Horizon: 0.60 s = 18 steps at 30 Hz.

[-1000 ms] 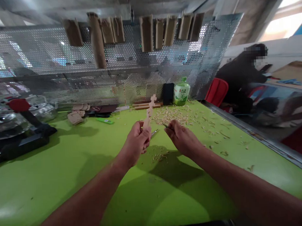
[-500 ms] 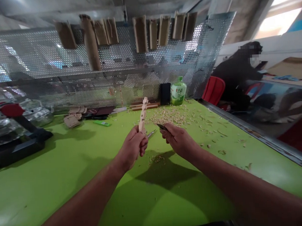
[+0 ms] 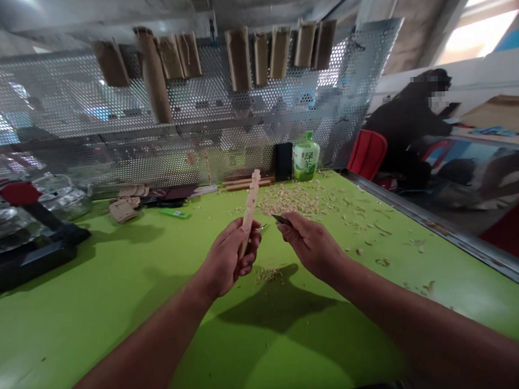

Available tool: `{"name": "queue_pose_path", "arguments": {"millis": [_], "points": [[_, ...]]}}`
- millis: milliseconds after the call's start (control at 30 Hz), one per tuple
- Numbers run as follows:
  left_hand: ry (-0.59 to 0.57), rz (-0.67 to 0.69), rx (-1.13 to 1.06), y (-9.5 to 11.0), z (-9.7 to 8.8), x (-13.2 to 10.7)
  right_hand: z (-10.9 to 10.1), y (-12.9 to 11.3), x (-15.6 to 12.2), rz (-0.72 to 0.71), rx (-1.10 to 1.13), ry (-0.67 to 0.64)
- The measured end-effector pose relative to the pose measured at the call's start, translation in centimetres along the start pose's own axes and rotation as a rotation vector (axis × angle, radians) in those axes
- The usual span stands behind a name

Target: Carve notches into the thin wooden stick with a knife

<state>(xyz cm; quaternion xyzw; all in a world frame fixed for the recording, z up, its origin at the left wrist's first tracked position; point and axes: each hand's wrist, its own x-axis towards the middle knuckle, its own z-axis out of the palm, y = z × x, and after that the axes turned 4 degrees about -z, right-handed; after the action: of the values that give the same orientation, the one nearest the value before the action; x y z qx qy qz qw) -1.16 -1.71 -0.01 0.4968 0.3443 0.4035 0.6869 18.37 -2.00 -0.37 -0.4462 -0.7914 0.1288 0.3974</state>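
Note:
My left hand (image 3: 228, 254) is closed around the lower part of a pale, notched wooden stick (image 3: 252, 201), which tilts upward and slightly right. A short dark blade sticks out of my right hand (image 3: 311, 241); this carving knife (image 3: 281, 219) points left toward the stick, with a gap between them. Its handle is hidden in my fingers. Behind my left fingers shows the metal tip of a slim pointed tool (image 3: 263, 226); most of it is covered. Below the hands, a small heap of wood shavings (image 3: 270, 275) lies on the green tabletop (image 3: 206, 346).
More shavings (image 3: 292, 199) spread across the back right. A green tea bottle (image 3: 306, 158) stands beside a dark box (image 3: 283, 161). Wood strips (image 3: 247, 183), a green cutter (image 3: 175, 213) and a black stand (image 3: 34, 256) lie farther left. A person (image 3: 405, 122) sits beyond the table's right edge.
The wooden stick has turned in my left hand and shifted slightly right, its notches now facing differently. My left fingers have loosened a little around it. My right hand has moved slightly right with the knife.

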Motion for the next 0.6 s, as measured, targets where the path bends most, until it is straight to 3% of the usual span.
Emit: {"name": "queue_pose_path", "arguments": {"millis": [300, 600], "points": [[0.060, 0.049, 0.161, -0.8, 0.2, 0.3, 0.0, -0.6, 0.0, -0.032, -0.169, -0.092], [0.103, 0.013, 0.280, -1.3, 0.7, 0.4, 0.3, -0.6, -0.1, -0.034, -0.326, -0.133]]}}
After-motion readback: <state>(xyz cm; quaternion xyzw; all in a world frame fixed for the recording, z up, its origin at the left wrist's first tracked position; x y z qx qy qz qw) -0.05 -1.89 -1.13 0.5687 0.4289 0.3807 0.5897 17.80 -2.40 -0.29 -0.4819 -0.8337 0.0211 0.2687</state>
